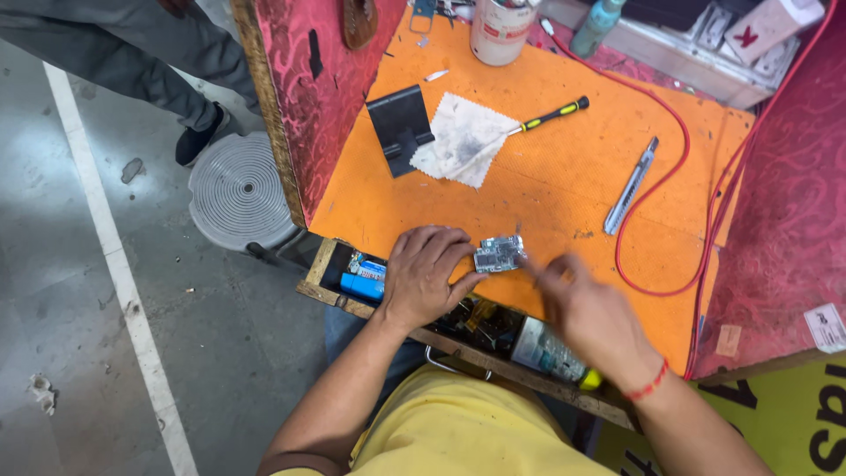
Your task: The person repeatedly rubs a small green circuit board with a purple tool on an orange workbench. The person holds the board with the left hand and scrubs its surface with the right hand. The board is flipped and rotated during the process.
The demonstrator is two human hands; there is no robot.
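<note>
**Small circuit board held at the front edge of the desk**

While the left hand (425,275) steadies the circuit board (500,254) with its fingers (465,282) closed on the board's left edge, the right hand (589,313) comes in from the right, blurred by motion. Its fingers appear pinched together near the board's right edge, but the blur makes it impossible to say whether they grip anything.

To do this step well, in my judgement, the board should be kept by its edges only, pressed flat against the desk (564,176), with the working hand braced so that no slip sends small parts into the open drawer (352,273) just below.

The board is small, roughly rectangular, grey-green with pale metallic parts on top; finer detail is too small to read. It lies at the near edge of the orange desk, directly above the drawer.

Farther back lie a stained white cloth (465,139), a black folded piece (401,128), a screwdriver (551,115) with a yellow and black handle, and a grey utility knife (631,186). A red cable (674,132) loops along the right side.
</note>
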